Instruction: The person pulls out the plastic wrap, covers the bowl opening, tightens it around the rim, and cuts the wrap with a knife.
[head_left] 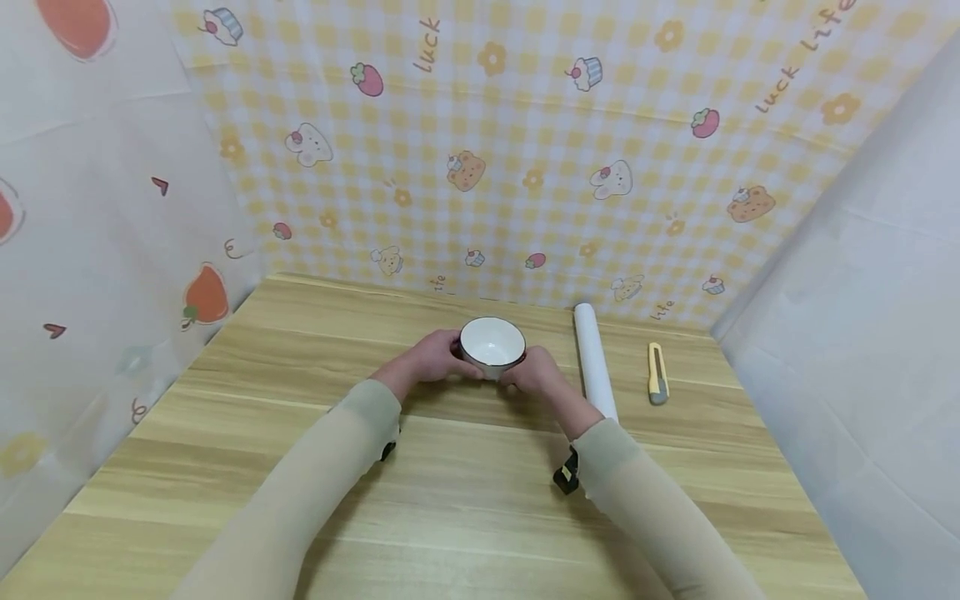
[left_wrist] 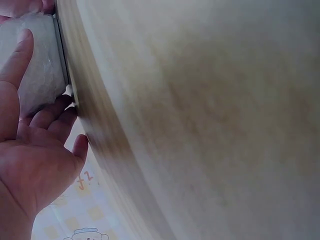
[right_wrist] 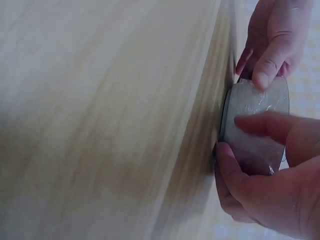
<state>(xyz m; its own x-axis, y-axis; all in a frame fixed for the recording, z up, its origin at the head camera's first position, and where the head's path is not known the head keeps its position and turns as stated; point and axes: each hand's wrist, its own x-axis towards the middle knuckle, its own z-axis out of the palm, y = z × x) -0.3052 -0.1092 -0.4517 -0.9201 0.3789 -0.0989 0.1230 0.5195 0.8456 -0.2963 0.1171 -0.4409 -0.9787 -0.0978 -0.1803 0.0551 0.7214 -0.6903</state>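
Observation:
A white bowl (head_left: 491, 337) with a dark rim sits near the back middle of the table, its opening upward in the head view. From the left side my left hand (head_left: 435, 354) holds it, thumb at the front and fingers round the side. My right hand (head_left: 534, 369) grips the opposite side. Clear wrinkled film shows on the outside of the bowl (left_wrist: 42, 70) in the left wrist view. A thin dark edge lies on its table side in both wrist views. Whether the bowl touches the table I cannot tell.
Right of my right hand lies a white roll (head_left: 592, 350), its near end behind my right sleeve. Farther right is a yellow and grey utility knife (head_left: 657, 375). A checked, printed cloth (head_left: 525, 225) hangs behind the wooden table (head_left: 450, 508); pale cloths hang at both sides.

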